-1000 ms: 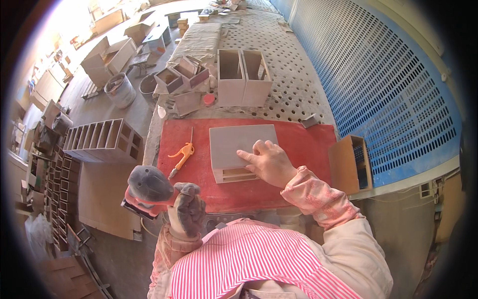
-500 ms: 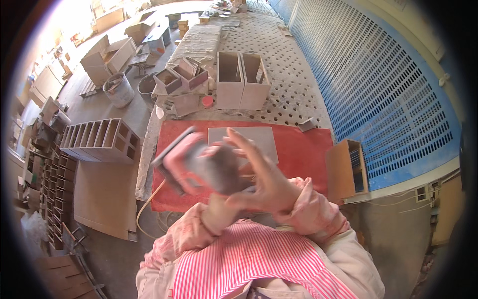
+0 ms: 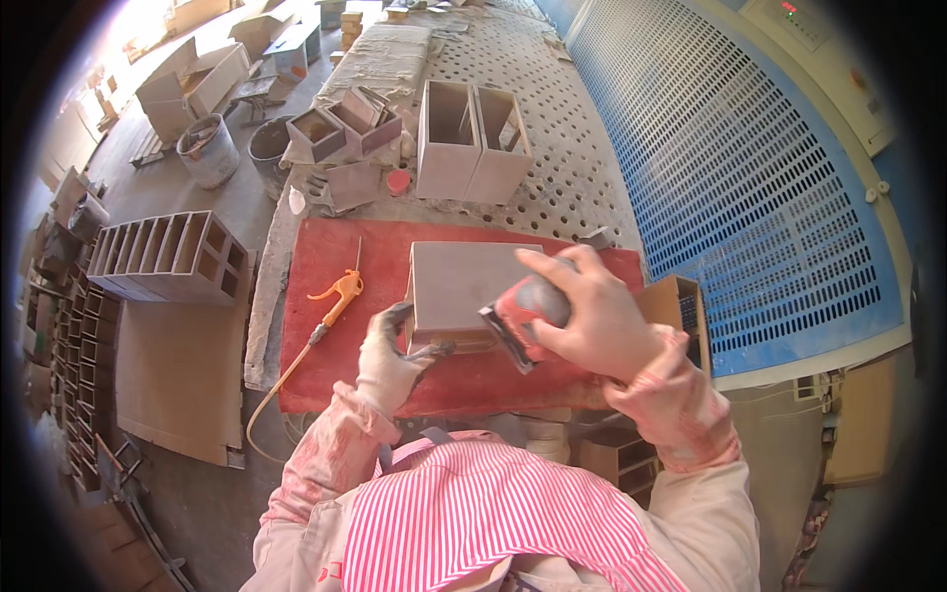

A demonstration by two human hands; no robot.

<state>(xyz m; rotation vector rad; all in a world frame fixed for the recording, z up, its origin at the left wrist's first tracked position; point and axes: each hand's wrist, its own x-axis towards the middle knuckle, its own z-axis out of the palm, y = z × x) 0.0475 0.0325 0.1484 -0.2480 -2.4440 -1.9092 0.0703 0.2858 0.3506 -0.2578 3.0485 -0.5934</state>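
Note:
On the red mat [image 3: 340, 395] sits a grey-brown wooden box [image 3: 464, 281] with a smooth flat top. My left hand [image 3: 387, 360], in a pale work glove with dark fingertips, grips the box at its near left corner. My right hand [image 3: 597, 311], bare, is closed around a red and black power sander [image 3: 533, 311]. The sander is tilted beside the box's near right corner; whether its pad touches the box I cannot tell. To the left of the box lies an orange air blow gun [image 3: 340, 291] on a hose.
Two tall open boxes [image 3: 469, 143] stand behind the mat on a perforated bench [image 3: 552, 187]. Small boxes [image 3: 345, 128] and a red lid [image 3: 399, 182] are at far left. A blue slotted panel [image 3: 740, 178] runs along the right. A wooden box [image 3: 676, 301] stands by the mat's right edge.
The sander has passed from my left hand to my right and moved right. My left hand has come down onto the box. The blow gun and more of the box are now uncovered.

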